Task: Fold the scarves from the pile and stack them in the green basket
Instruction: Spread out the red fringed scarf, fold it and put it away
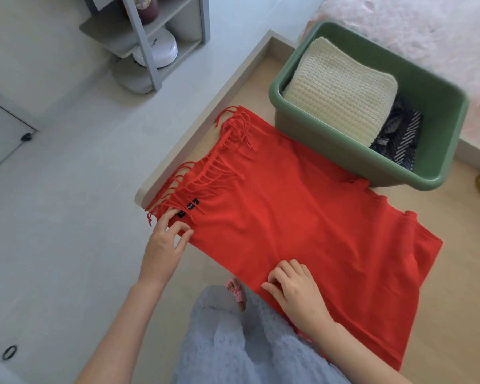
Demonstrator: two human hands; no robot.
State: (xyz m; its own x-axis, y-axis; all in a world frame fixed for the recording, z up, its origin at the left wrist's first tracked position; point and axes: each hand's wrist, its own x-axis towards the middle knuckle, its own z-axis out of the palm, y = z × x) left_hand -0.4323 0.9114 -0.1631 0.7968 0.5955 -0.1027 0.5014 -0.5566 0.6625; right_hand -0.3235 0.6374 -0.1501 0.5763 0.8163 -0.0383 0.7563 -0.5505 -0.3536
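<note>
Right hand (295, 291) is on the near long edge of the red scarf (302, 217), fingers curled and close together, tips dug into the cloth and thumb at the hem; reads as a pinch. Left hand (164, 242) is at the near-left corner, fingers apart and bent, tips on the cloth just below the black label (187, 209); can't tell if it's gripping or only pressing. The scarf lies flat across the wooden top (455, 273), apparently doubled over, near end hanging off toward the person. Fringe (205, 176) sits along the left end, partly over the table lip. Judgement: light, soft, fully limp, with no stiffness to carry a fold, so it sags between grip points. Take the hem at two spread points, corner plus mid-edge, and keep tension. Avoid the fringe, since the strands tangle and trail. Woven face looks grippy, so low slip risk. Green basket (330, 156) touches the far edge of the scarf and holds a folded cream knit (338, 90) on top of a dark striped scarf (399, 134).
</note>
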